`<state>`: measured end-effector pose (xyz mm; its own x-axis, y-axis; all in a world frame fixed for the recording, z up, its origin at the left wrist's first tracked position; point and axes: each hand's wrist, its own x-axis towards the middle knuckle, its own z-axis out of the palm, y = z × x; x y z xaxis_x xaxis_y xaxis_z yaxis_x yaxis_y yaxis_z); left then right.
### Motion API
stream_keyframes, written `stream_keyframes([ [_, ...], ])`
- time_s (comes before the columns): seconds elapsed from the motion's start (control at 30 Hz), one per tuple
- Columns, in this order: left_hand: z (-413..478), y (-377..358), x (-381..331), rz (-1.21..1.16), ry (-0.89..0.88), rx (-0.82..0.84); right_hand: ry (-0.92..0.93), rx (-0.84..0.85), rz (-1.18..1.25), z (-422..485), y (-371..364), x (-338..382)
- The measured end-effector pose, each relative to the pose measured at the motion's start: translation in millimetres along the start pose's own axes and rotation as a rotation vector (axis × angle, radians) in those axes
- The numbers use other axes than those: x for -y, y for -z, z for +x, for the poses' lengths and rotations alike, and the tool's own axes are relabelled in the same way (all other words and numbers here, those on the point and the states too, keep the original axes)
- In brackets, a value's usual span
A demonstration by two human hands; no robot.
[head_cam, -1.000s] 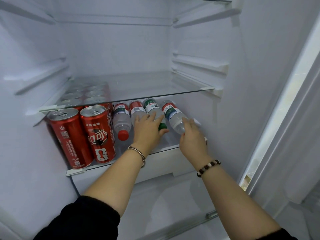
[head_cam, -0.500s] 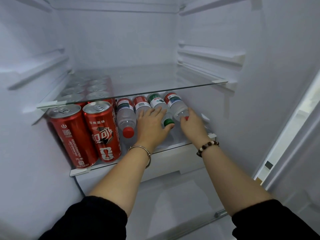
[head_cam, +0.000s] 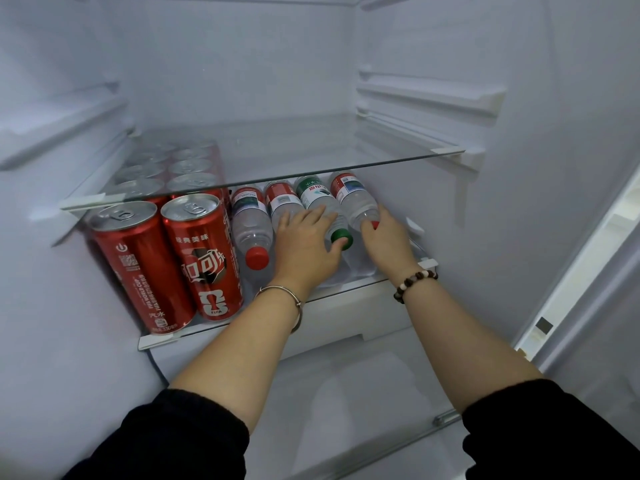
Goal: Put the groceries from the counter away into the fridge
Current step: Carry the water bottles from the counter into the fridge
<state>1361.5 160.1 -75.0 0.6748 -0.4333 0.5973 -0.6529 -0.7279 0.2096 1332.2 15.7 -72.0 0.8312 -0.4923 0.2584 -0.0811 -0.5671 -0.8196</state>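
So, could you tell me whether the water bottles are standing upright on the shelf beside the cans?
No, the water bottles lie on their sides on the shelf, caps pointing toward the front.

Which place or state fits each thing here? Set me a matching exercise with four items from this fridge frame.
Things:
1. cola cans
2. green-capped water bottle
3. upper glass shelf
4. right hand

Places or states:
A. lying on its side, touched by the left hand
B. gripping the red-capped end of the rightmost water bottle
C. standing upright at the left of the lower shelf
D. spanning the fridge above the drinks

Pairs: 1-C, 2-A, 3-D, 4-B
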Motion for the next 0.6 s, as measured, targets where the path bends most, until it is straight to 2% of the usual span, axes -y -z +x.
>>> stream_keyframes([
  [0.2, -2, 4, -2, -0.019, -0.014, -0.017, 0.002, -0.038, 0.036, -11, 4, 3],
  [0.4, -10, 10, -16, 0.052, -0.146, -0.059, 0.009, -0.109, 0.029, -38, 13, 1],
  [0.5, -24, 11, -32, 0.012, -0.187, -0.069, 0.062, -0.123, -0.110, -63, 24, -8],
  [0.6, -49, 9, -49, -0.023, -0.236, -0.035, 0.163, -0.237, -0.334, -103, 35, -22],
])
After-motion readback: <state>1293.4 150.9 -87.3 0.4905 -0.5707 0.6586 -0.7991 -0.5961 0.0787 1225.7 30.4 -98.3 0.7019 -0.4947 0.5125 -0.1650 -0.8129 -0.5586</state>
